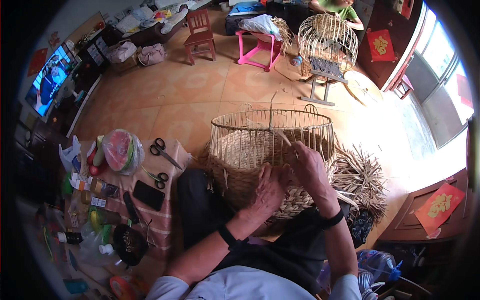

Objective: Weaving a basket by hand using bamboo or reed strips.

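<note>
A round straw basket [240, 167] rests against my lap. Its lower wall is tightly woven, and the upper part is an open frame of upright strips under a rim. My right hand [311, 170] is closed on a straw strand [285, 138] whose end points up toward the rim. Just left of it, my left hand [270, 189] has its fingers bent and pressed on the basket's near wall; the fingertips are partly hidden. Beside the basket on the right lies a bundle of loose straw [361, 177].
On my left, a cloth-covered table [170, 190] holds scissors [165, 152], a phone [148, 195], wrapped watermelon [121, 150] and bottles. Plastic jugs [377, 265] stand low right. Farther off are a red chair [199, 35], a pink stool [257, 50] and another person [345, 12] behind a large basket frame [327, 42].
</note>
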A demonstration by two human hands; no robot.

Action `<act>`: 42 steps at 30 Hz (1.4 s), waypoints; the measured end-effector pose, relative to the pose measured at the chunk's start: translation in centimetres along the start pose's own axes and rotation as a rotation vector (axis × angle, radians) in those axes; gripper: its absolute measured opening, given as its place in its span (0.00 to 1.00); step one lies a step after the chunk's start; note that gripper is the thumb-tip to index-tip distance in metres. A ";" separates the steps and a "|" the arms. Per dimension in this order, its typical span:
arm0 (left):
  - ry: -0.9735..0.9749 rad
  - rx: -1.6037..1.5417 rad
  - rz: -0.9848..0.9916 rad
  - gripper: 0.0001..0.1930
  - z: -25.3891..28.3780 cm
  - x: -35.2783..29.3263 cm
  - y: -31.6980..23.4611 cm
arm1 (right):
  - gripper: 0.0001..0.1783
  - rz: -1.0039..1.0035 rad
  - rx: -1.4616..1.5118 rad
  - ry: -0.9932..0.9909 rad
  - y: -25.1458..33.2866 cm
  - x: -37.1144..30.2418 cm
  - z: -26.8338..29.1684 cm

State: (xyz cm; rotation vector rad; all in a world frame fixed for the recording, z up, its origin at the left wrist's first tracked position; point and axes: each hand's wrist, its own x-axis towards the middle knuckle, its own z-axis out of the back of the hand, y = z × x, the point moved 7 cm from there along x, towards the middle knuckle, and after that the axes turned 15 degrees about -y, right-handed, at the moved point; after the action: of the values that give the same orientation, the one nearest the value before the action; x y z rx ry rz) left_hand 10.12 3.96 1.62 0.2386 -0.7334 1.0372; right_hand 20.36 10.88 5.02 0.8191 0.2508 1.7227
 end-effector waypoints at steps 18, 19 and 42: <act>-0.114 -0.565 0.191 0.26 1.9 0.2 3.0 | 0.08 -0.798 1.123 -0.098 -8.2 -12.0 1.3; -0.134 -0.580 0.221 0.14 1.8 0.9 3.5 | 0.07 -0.834 1.108 -0.161 -8.7 -11.4 1.8; -0.295 -0.306 0.140 0.17 2.6 1.4 5.4 | 0.23 -0.555 0.566 -0.255 -7.3 -3.1 2.4</act>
State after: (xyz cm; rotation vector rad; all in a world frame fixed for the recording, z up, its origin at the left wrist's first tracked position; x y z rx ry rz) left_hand 4.80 6.38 3.68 0.0758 -1.1779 1.0169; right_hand 27.77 9.82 1.52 1.2301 0.7375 1.0153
